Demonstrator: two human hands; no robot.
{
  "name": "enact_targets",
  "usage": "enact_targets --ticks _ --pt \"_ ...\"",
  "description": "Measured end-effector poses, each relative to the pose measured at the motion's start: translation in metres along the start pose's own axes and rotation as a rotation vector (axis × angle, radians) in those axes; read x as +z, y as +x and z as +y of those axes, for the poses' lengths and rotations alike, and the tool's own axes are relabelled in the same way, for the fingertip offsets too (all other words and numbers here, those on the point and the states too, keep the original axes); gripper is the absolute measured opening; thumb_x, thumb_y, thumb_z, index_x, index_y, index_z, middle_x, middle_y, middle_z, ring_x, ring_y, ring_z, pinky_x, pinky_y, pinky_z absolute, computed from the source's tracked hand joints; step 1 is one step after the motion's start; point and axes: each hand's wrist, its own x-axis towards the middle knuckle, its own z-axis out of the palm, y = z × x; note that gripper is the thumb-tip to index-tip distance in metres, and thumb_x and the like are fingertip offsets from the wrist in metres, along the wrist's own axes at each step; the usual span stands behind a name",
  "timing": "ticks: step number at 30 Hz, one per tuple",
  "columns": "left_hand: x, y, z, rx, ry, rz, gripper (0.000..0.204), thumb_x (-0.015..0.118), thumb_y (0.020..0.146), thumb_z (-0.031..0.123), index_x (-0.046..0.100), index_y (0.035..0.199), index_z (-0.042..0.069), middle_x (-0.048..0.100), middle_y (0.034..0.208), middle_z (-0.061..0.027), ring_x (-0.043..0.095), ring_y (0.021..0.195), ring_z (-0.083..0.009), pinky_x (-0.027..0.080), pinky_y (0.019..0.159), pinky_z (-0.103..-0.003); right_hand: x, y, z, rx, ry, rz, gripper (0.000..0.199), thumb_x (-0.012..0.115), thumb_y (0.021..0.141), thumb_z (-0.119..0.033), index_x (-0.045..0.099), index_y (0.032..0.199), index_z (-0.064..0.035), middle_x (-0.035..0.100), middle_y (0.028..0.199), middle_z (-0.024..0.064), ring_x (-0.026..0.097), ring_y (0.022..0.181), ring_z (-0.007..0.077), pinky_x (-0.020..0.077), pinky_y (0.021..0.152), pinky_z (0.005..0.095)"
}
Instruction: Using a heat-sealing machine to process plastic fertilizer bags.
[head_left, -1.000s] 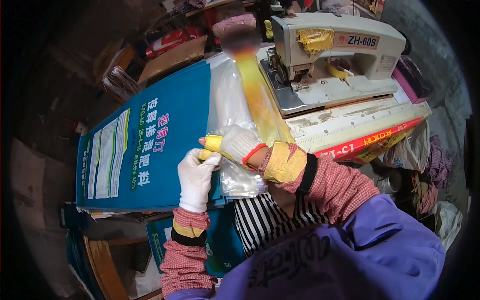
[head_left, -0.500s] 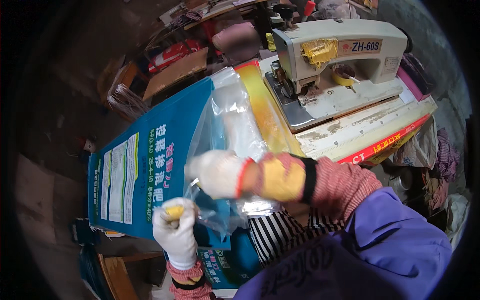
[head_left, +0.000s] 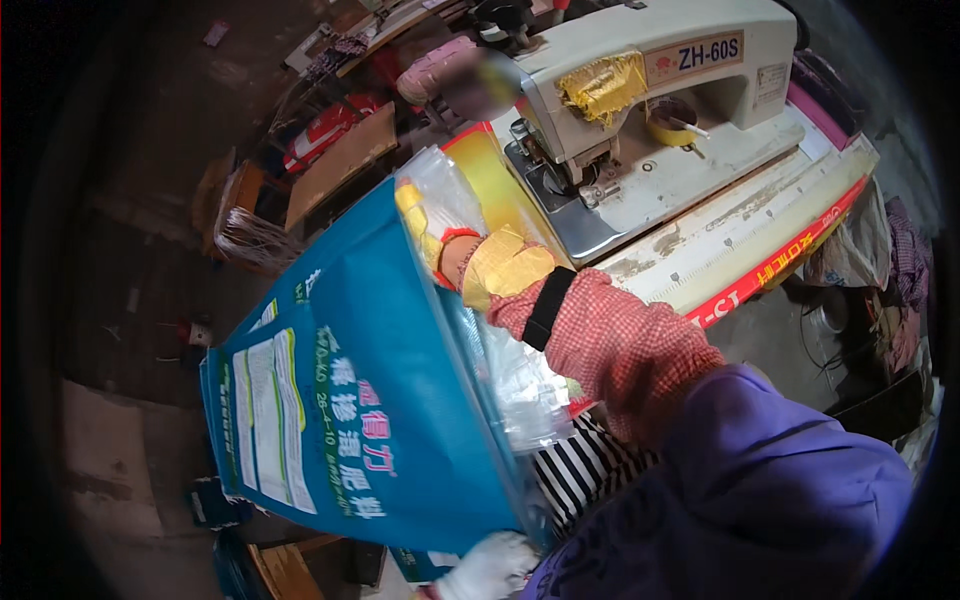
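Note:
A blue woven sack (head_left: 420, 450) with white panels and printed lettering lies spread out in front of me, its mouth edge turned toward me and pulled fairly straight. My right hand (head_left: 430, 228), in a yellow-and-white work glove, is closed on the far corner of that edge, fingers partly hidden by the sack. At the near corner, by the lower edge of the view, my left hand (head_left: 492, 567) in a white glove is closed on the sack; its fingertips are partly hidden. Clear plastic film (head_left: 522, 385) lies beside the mouth, under my right forearm.
An industrial sewing machine (head_left: 690, 65) stands on a worn table (head_left: 680, 245) at the right, with a yellow tape roll (head_left: 672, 125) on its bed. A brown board (head_left: 345, 165) and a bundle of white strands (head_left: 255, 240) are at the far left. Another person sits behind.
My right hand has moved away to the sack's far corner, my left hand down and right to its near corner. The sack's mouth edge is now stretched between them, covering the clear liner.

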Motion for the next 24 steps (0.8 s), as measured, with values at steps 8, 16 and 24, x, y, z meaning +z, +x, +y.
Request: enact_targets --ticks 8,16,24 --pt "-0.114 0.047 0.022 -0.087 0.578 0.298 0.013 0.064 0.081 0.009 0.061 0.092 0.005 0.061 0.083 -0.0108 0.06 0.076 -0.0261 0.049 0.069 -0.034 0.01 -0.032 0.045 -0.07 0.276 -0.125 0.032 0.051 0.089 -0.035 0.056 0.11 -0.0113 0.062 0.097 0.0041 0.061 0.07 0.0234 0.0493 0.063 0.0335" --pt "-0.204 0.186 0.047 -0.288 1.832 0.053 0.024 0.064 0.067 0.011 0.059 0.09 0.009 0.061 0.087 -0.0091 0.062 0.086 -0.0267 0.05 0.072 -0.036 0.025 -0.09 0.042 -0.416 -1.576 -0.074 0.052 0.053 0.083 -0.045 0.047 0.124 -0.0131 0.06 0.11 0.0182 0.057 0.102 0.0357 0.0447 0.085 0.0414" --pt "-0.242 0.141 0.014 -0.384 1.8 0.599 0.04 0.051 0.082 0.007 0.047 0.122 0.007 0.062 0.071 -0.0066 0.063 0.063 -0.0249 0.05 0.054 -0.036 -0.007 -0.075 0.051 -0.393 -1.125 -0.17 0.062 0.042 0.087 -0.056 0.042 0.134 -0.0152 0.052 0.126 0.0152 0.052 0.113 0.029 0.0392 0.094 0.0331"
